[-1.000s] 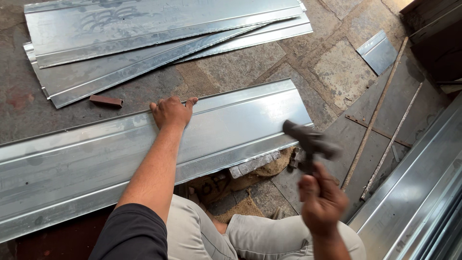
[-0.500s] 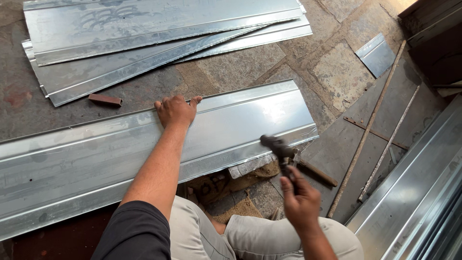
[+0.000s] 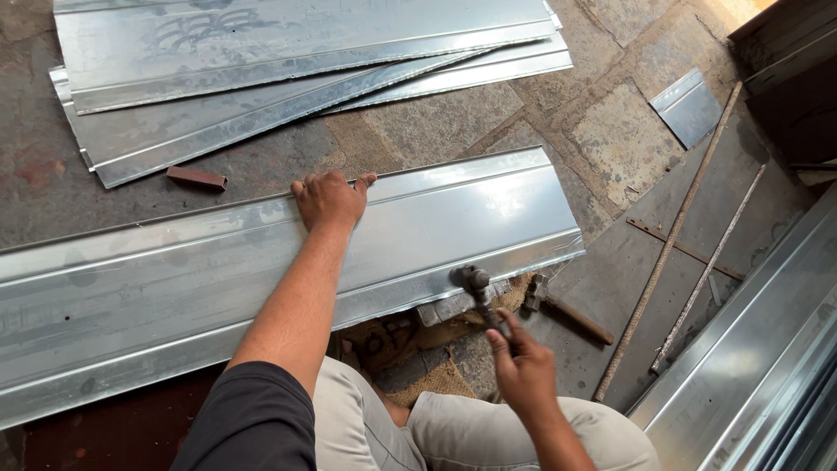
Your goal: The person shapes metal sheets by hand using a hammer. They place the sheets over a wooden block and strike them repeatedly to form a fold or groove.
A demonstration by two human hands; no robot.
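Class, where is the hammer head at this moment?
In the head view, the hammer is in the right hand, its head resting on the near edge of the long metal sheet.

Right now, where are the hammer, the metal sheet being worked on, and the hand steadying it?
hammer (image 3: 475, 281), head view, on its steel head.
metal sheet (image 3: 174, 288), head view, on its flat middle.
left hand (image 3: 330, 199), head view, on the back of the hand.

1 hammer (image 3: 476, 281), 1 big sheet (image 3: 218, 270), 2 rods (image 3: 671, 240), 1 brick bit (image 3: 197, 178).

Stone floor (image 3: 445, 122) carries metal sheets (image 3: 288, 61), thin rods (image 3: 671, 244), small brick (image 3: 197, 178)
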